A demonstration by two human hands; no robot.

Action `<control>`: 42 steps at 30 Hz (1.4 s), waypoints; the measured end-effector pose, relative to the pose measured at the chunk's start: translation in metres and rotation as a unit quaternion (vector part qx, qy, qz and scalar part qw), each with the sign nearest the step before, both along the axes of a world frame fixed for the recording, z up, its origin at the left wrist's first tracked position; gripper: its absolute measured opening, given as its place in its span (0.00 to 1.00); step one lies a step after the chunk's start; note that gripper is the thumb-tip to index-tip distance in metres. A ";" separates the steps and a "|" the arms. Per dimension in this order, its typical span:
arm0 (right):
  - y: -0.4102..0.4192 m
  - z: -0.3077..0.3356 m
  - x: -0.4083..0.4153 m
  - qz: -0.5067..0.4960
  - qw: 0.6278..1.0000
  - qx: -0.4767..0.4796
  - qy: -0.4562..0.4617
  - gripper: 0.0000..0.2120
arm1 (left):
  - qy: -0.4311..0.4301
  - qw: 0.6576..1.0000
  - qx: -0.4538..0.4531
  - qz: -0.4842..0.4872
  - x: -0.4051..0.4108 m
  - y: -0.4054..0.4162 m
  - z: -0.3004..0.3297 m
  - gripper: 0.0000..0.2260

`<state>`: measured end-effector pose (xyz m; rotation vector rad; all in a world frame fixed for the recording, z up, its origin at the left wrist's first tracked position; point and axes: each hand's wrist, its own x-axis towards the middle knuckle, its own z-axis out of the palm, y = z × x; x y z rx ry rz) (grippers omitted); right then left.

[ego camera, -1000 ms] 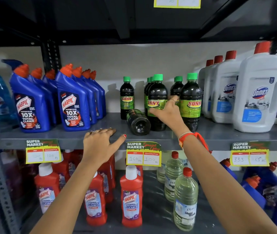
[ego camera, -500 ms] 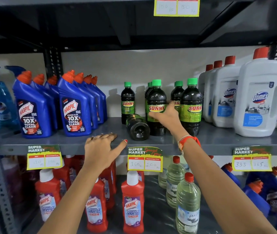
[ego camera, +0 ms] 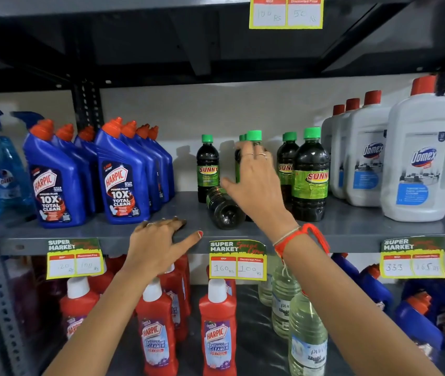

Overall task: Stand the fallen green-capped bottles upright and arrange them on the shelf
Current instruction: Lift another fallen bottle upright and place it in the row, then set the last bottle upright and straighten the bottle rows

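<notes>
Green caps mark the upright bottles; one fallen bottle [ego camera: 224,210] lies on the grey shelf [ego camera: 351,226], base toward the camera, long axis running front to back. The right hand [ego camera: 256,185], fingers spread and gripping nothing, hovers just above it, nearer. The left hand [ego camera: 159,245] rests open on the shelf edge.

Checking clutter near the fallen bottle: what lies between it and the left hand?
Bare grey shelf only, in the head view: nothing between the left hand and the fallen bottle.
</notes>
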<state>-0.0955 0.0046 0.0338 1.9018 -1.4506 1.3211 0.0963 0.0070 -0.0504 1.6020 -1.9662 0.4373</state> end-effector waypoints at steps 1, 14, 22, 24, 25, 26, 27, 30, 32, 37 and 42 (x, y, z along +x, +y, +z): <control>0.000 0.004 0.008 0.018 0.999 0.024 0.026 0.29 | -0.005 1.000 -0.012 0.004 0.003 0.001 -0.001 0.43; -0.062 0.006 0.094 -0.274 0.835 0.300 0.372 0.13 | 0.006 0.998 -0.064 0.006 0.009 -0.005 -0.013 0.35; -0.046 0.006 0.073 -0.132 0.967 0.178 0.122 0.22 | 0.016 0.997 -0.074 -0.003 0.011 -0.007 -0.015 0.35; -0.035 0.008 0.066 -0.067 0.987 0.148 -0.006 0.26 | 0.015 0.997 -0.076 -0.004 0.011 -0.007 -0.016 0.34; -0.031 0.010 0.062 -0.026 0.988 0.138 -0.064 0.29 | 0.013 0.997 -0.078 -0.003 0.011 -0.008 -0.016 0.34; -0.029 0.012 0.061 0.016 0.984 0.132 -0.117 0.31 | 0.011 0.997 -0.080 -0.002 0.012 -0.007 -0.016 0.34; -0.027 0.012 0.060 0.052 0.977 0.125 -0.163 0.32 | 0.011 0.997 -0.083 -0.003 0.012 -0.007 -0.016 0.35; -0.024 0.008 0.061 0.124 0.957 0.100 -0.240 0.31 | 0.013 0.997 -0.079 -0.006 0.011 -0.006 -0.015 0.35; -0.025 -0.001 0.063 0.140 0.955 0.097 -0.243 0.31 | 0.011 0.997 -0.081 -0.003 0.010 -0.004 -0.015 0.35; -0.042 -0.023 0.065 0.138 0.953 0.089 -0.256 0.35 | 0.018 0.996 -0.092 -0.001 0.010 -0.006 -0.016 0.32; -0.052 -0.037 0.069 0.135 0.957 0.079 -0.243 0.43 | 0.021 0.994 -0.104 -0.001 0.010 -0.009 -0.019 0.30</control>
